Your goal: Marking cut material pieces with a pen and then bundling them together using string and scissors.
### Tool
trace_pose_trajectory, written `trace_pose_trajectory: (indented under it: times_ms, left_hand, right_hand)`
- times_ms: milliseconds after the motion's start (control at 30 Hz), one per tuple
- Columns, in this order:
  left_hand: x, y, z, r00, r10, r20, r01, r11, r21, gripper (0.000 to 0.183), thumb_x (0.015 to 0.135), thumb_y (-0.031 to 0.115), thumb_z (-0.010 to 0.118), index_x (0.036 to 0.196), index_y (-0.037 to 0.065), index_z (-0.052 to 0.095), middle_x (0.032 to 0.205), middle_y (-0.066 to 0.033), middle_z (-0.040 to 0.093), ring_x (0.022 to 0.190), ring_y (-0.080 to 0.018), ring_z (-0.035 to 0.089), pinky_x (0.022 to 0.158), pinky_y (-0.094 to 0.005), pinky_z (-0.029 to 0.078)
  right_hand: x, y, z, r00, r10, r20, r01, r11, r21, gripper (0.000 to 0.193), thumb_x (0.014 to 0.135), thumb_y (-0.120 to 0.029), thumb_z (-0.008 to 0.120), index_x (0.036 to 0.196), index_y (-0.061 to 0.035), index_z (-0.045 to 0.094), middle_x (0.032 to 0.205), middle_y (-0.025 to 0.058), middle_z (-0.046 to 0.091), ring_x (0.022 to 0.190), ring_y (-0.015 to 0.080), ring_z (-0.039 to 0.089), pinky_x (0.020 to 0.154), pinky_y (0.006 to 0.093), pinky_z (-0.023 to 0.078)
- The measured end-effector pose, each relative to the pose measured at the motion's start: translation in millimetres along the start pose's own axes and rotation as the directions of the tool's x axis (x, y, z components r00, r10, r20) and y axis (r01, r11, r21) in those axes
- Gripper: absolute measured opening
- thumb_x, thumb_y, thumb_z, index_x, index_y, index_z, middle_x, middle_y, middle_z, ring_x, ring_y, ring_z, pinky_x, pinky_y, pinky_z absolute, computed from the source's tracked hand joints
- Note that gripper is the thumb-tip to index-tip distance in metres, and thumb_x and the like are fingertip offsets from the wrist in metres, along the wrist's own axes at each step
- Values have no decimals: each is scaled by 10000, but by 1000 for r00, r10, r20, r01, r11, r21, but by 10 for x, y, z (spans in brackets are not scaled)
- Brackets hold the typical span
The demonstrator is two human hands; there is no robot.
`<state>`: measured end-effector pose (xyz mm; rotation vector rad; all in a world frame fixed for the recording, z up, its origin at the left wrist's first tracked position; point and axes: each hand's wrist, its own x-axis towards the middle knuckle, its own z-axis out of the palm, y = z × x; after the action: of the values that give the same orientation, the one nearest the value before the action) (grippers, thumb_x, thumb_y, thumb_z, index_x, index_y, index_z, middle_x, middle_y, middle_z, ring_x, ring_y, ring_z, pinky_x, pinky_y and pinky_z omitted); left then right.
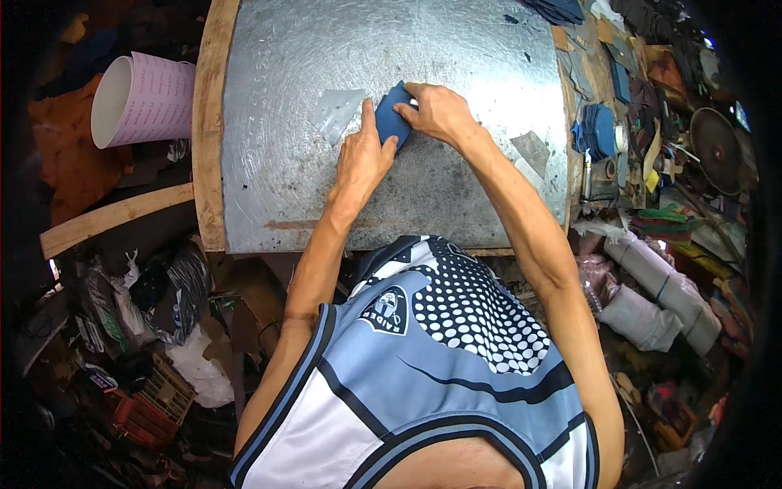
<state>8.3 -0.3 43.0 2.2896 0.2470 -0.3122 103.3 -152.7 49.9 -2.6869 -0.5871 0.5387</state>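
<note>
From where I sit, the head camera shows me both bare hands at work on a blue piece (393,122), near the upper centre of the frame, over a metal-topped table (456,191). My right hand (440,112) is partly closed, its thumb on the piece's right side and its fingers bent at the top end, so I have hold of it there. Something small and white shows by those fingers; I cannot tell what it is. My left hand (363,159) is half open, index finger stretched along the piece's left edge and thumb at its lower right. Whether that hand grips it or only steadies it, I cannot tell.

Just left of the piece lies a clear sheet (336,110), and right of my right forearm a grey scrap (532,151). At the upper left I see a pink and white roll (163,99) beside the table's wooden edge (211,122). A stack of blue pieces (600,130) sits at the right of the frame, with wrapped bundles (643,314) lower down. A red crate (145,417) lies at the lower left.
</note>
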Motion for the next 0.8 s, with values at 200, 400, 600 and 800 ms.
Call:
trace_pose_trajectory:
  times_ms: [200, 400, 600, 800]
  left_hand:
    - [53, -6, -5, 1000, 2, 4, -2, 999, -49, 710, 861, 198, 624, 1429, -52, 280, 777, -326, 643, 764, -490, 649, 699, -526, 528]
    - [136, 191, -62, 999, 44, 31, -51, 954, 296, 581, 873, 225, 604, 1358, -38, 423, 856, -292, 669, 796, -441, 671, 723, -506, 526]
    - [313, 177, -190, 976, 207, 61, -211, 853, 478, 628, 794, 296, 729, 1318, 20, 519, 1180, -294, 606, 1085, -384, 612, 874, -462, 503]
    - [649, -3, -276, 939, 177, 296, -242, 949, 202, 636, 768, 329, 710, 1256, -48, 553, 1125, -283, 637, 1079, -386, 619, 913, -419, 489]
  right_hand:
    - [-18, -7, 10, 996, 64, -59, -60, 996, 60, 493, 854, -414, 659, 1156, -24, 650, 1019, 202, 696, 979, 355, 664, 843, 431, 528]
    - [16, -20, -4, 994, 111, -9, -111, 993, 27, 458, 856, -429, 654, 1075, -26, 665, 1013, 185, 698, 984, 341, 665, 842, 429, 529]
    - [-183, 33, -65, 895, 150, -420, -70, 977, 200, 479, 858, -446, 648, 1075, -20, 680, 969, 210, 699, 937, 372, 668, 813, 455, 524]
    - [-535, -43, 63, 917, 356, 183, -397, 866, 305, 589, 912, -506, 552, 963, 64, 694, 925, 291, 678, 924, 434, 664, 826, 483, 523]
